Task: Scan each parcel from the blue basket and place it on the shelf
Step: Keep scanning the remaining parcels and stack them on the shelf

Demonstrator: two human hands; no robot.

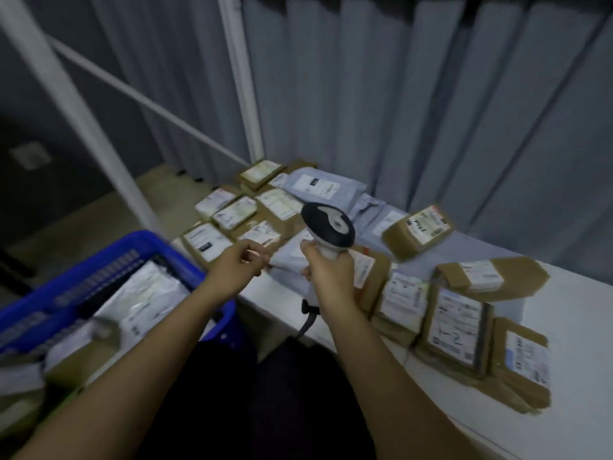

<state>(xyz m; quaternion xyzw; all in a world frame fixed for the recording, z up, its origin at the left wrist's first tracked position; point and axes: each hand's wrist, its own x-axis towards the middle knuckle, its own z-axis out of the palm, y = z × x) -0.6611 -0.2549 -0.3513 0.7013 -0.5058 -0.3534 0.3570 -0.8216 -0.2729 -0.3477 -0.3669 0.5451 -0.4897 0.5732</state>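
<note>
From the head view, I am seeing my right hand [328,272] gripping the handle of the scanner [326,229], its dark head pointing away over the shelf [570,327]. My left hand [232,265] is pinching the edge of a grey parcel [287,258], holding it just beside the scanner above the shelf's near edge. Brown and grey parcels are lying across the shelf. The blue basket [139,242] is sitting to my left, holding more parcels.
</note>
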